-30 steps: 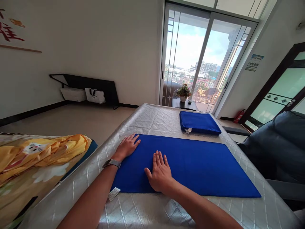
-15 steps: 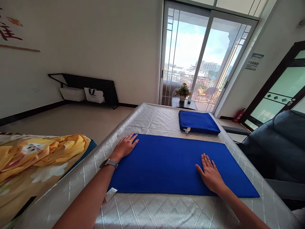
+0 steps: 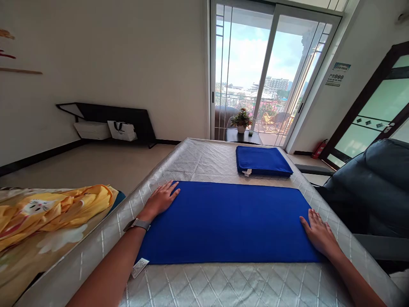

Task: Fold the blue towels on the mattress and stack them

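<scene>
A: Record the blue cloth [image 3: 230, 226] first; use it as the reference for all positions.
B: Noted. It lies flat and spread out on a silver quilted mattress [image 3: 204, 283], long sides running left to right. The mattress extends past it on the near and far sides.
A: Left hand [image 3: 159, 199]?
B: Palm down at the far left corner of the cloth, fingers extended and slightly apart. Nothing gripped. A watch [image 3: 141, 224] sits on that wrist.
A: Right hand [image 3: 321, 234]?
B: Palm down at the right edge of the cloth, open, fingers nearly straight. The thumb is over the cloth; the other fingers lie along the edge. Nothing gripped. How hard either one presses, cannot tell.
A: Any marks on the cloth?
B: A white label [image 3: 139, 267] sticks out at its near left corner, beside the left forearm. Print too small to read.
A: Other items?
B: A folded blue cloth [image 3: 263, 160], several layers thick, beyond the spread one, toward its right half, just apart from it. Yellow fabric [image 3: 86, 202] lies bunched well to its left. Farther beyond it, a potted plant [image 3: 242, 119] stands before a sliding door [image 3: 271, 76].
</scene>
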Tool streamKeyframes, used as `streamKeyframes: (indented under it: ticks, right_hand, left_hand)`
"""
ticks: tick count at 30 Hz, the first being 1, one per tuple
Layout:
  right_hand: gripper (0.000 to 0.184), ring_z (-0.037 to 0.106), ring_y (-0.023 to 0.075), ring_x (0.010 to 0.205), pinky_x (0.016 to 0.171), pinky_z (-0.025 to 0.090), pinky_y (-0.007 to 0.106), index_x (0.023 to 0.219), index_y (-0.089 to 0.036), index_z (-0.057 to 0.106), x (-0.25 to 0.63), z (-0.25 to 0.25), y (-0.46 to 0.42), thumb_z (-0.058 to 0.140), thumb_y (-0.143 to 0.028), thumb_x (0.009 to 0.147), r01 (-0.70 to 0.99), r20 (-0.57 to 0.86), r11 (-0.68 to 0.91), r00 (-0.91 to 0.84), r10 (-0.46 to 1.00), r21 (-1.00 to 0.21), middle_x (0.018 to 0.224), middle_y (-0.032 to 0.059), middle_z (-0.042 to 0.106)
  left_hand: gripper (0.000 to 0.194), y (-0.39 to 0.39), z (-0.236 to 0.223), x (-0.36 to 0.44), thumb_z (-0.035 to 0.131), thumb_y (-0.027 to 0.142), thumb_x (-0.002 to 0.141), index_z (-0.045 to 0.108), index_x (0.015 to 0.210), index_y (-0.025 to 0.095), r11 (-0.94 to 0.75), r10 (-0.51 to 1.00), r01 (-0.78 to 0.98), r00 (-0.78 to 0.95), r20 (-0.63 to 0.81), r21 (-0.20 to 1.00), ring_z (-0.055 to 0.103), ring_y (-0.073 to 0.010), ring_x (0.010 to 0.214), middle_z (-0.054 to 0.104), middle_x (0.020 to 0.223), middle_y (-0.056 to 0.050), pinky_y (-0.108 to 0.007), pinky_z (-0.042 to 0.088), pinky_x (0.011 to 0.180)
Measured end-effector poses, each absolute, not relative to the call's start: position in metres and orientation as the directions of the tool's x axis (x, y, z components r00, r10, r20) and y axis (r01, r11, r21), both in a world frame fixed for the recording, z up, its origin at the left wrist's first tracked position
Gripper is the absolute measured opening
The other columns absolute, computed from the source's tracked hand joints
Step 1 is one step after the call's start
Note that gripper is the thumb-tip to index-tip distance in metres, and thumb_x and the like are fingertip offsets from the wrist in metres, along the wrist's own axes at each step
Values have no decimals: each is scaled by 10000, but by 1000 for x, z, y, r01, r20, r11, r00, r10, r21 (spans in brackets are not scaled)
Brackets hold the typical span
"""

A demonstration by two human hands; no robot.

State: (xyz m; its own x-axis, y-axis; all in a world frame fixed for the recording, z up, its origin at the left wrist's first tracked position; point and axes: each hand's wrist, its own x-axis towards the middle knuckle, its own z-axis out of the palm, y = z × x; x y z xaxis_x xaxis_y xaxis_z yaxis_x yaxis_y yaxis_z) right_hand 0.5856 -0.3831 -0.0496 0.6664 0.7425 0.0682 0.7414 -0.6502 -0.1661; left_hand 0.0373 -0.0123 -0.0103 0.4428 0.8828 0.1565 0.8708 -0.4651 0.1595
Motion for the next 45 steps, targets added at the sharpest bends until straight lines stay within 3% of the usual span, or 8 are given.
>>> streamKeyframes:
  ticks: [6, 11, 15, 23, 26, 34, 40, 45]
  right_hand:
    - [963, 143, 253, 1562, 1260, 132, 489, 1606, -16, 192, 586, -46, -384, 58, -662, 904, 750, 39, -653, 659, 751, -105, 1693, 126, 186]
    - [855, 177, 273, 1554, 1256, 126, 507, 1591, -10, 251, 577, -35, -376, 115, -545, 938, 739, 38, -671, 670, 741, 55, 1679, 130, 230]
    - [761, 175, 281, 1554, 1255, 117, 501, 1583, -24, 295, 524, -12, -338, 167, -468, 978, 834, 92, -542, 535, 840, 105, 1670, 132, 251]
    - [729, 91, 199, 1566, 1269, 74, 418, 1614, -135, 256, 341, 26, -223, 99, -545, 1032, 979, 16, 71, -69, 997, -193, 1689, 54, 172]
    - [765, 87, 202, 1567, 1268, 60, 415, 1614, -125, 251, 303, 26, -193, 94, -589, 1026, 944, -2, 172, -180, 984, -280, 1690, 78, 160]
    - [814, 56, 189, 1570, 1264, 22, 393, 1629, -122, 164, 345, 9, -175, 75, -640, 1007, 964, -51, -20, 7, 999, -264, 1700, 57, 124]
    - [784, 91, 177, 1566, 1266, 37, 377, 1629, -118, 167, 485, -11, -220, 135, -602, 1013, 935, -64, -333, 327, 943, -125, 1700, 45, 158]
    - [778, 138, 229, 1562, 1265, 111, 445, 1617, -71, 198, 604, -27, -263, 142, -550, 1006, 830, -21, -551, 552, 834, -88, 1694, 98, 192]
  left_hand:
    - [672, -15, -10, 38, 256, 548, 1018, 429, 1546, 171, -470, 880, 870, 448, 158, 149, 307, -270, 1517, 349, 1640, -122, -458, 203, 1244]
    - [660, -22, -5, 41, 277, 526, 1027, 425, 1546, 146, -465, 883, 874, 447, 144, 139, 307, -286, 1516, 346, 1636, -152, -473, 201, 1242]
    - [650, -24, -4, 41, 275, 526, 1033, 413, 1553, 160, -461, 885, 875, 442, 146, 146, 288, -279, 1524, 340, 1641, -142, -473, 193, 1244]
    - [630, -18, -15, 39, 288, 531, 1038, 438, 1537, 178, -466, 881, 867, 436, 184, 176, 291, -271, 1523, 351, 1639, -119, -480, 201, 1246]
    - [617, -18, -15, 38, 287, 521, 1041, 443, 1534, 186, -465, 881, 869, 436, 184, 169, 297, -266, 1521, 354, 1638, -113, -475, 203, 1246]
    - [620, -19, -13, 39, 293, 524, 1034, 443, 1534, 188, -461, 883, 872, 433, 179, 165, 303, -268, 1519, 358, 1637, -109, -472, 198, 1248]
    - [634, -15, -16, 38, 295, 539, 1022, 461, 1522, 186, -474, 875, 862, 440, 199, 180, 327, -286, 1507, 392, 1621, -104, -481, 224, 1239]
    - [649, -14, -15, 37, 266, 564, 1020, 489, 1503, 192, -465, 880, 858, 422, 218, 216, 363, -271, 1490, 419, 1607, -95, -462, 237, 1235]
